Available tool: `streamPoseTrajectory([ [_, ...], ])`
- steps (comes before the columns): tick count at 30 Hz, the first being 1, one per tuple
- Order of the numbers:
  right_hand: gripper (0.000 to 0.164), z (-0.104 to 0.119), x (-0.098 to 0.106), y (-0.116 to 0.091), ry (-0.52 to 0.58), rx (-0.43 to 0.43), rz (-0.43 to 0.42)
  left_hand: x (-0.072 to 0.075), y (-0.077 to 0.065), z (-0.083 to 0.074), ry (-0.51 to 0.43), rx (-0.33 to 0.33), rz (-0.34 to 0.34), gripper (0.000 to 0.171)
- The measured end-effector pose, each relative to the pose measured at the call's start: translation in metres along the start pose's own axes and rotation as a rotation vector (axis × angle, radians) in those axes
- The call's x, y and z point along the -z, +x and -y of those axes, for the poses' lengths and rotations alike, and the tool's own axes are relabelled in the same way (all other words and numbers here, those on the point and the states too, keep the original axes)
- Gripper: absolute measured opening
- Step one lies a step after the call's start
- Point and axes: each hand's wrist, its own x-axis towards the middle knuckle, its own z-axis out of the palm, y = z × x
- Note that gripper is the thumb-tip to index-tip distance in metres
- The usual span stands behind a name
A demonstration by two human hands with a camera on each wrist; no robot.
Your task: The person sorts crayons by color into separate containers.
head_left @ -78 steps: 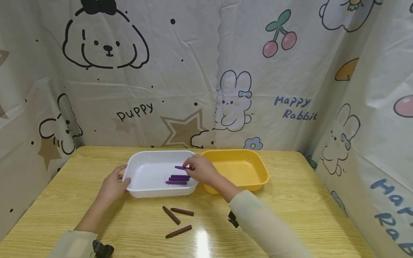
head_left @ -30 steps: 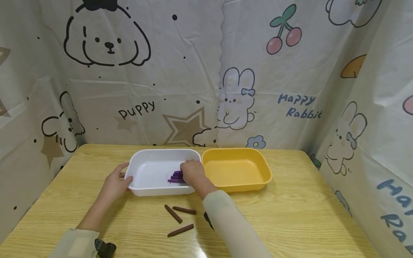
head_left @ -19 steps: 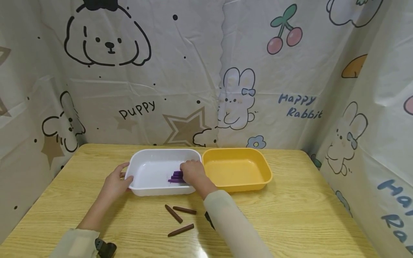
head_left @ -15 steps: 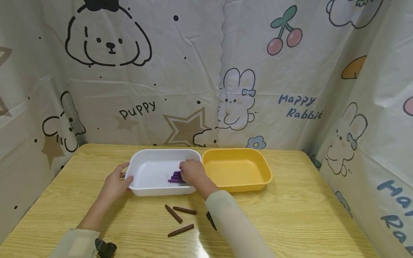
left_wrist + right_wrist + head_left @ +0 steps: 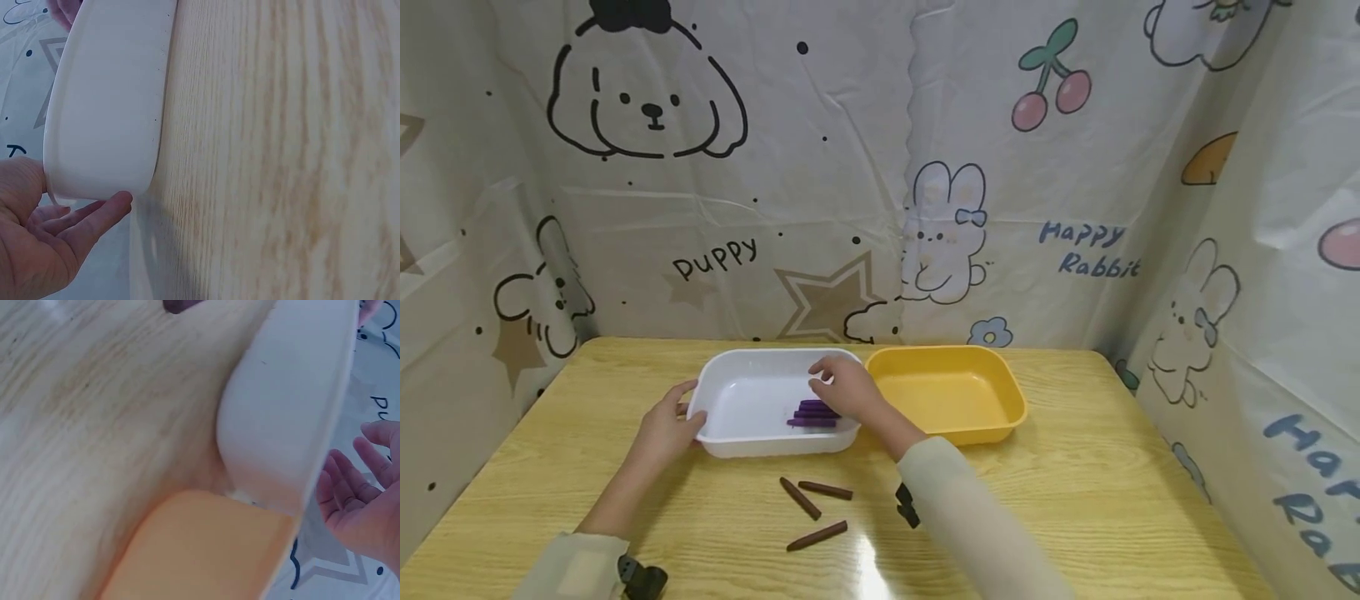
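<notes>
The purple sticks lie side by side in the white tray, just below the right hand, whose fingers are loosely bent, thumb apart from them, with nothing held. The left hand grips that tray's end, thumb over the rim and fingers against the outer wall, well to the left of the right hand. Right of the right hand sits the yellow tray; nearer the person than both hands, three brown sticks lie on the counter, and beyond the hands hangs a printed cloth.
</notes>
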Motion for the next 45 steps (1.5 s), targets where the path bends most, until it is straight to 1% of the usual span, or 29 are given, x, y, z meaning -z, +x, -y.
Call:
streamPoseTrajectory([
  [3, 0.026, -0.001, 0.008, -0.003, 0.071, 0.013, -0.023, 0.001, 0.0, 0.0, 0.005, 0.002, 0.001, 0.06],
  [6, 0.028, -0.003, 0.015, -0.007, 0.143, 0.007, -0.026, 0.001, 0.001, 0.0, 0.003, 0.003, 0.001, 0.06],
  [14, 0.031, -0.011, 0.039, -0.024, 0.236, -0.018, -0.012, 0.0, 0.001, 0.001, 0.006, 0.016, 0.013, 0.06],
  [18, 0.033, -0.019, 0.048, -0.035, 0.251, -0.031, -0.02, -0.001, 0.0, 0.0, 0.008, 0.02, 0.019, 0.06],
  [22, 0.037, -0.026, 0.058, -0.045, 0.275, -0.076, -0.029, -0.001, -0.001, 0.0, 0.007, 0.011, 0.015, 0.06],
  [27, 0.039, -0.037, 0.073, -0.056, 0.297, -0.125, -0.054, -0.001, 0.002, 0.004, 0.0, -0.002, 0.023, 0.06],
  [33, 0.041, -0.06, 0.089, -0.068, 0.287, -0.175, -0.099, 0.0, 0.002, 0.005, -0.003, -0.002, 0.027, 0.061],
  [39, 0.043, -0.086, 0.103, -0.082, 0.291, -0.18, -0.142, 0.0, 0.0, 0.005, -0.009, 0.012, 0.031, 0.061],
  [45, 0.045, -0.109, 0.117, -0.094, 0.265, -0.214, -0.176, 0.0, 0.001, 0.004, -0.01, -0.006, 0.033, 0.061],
])
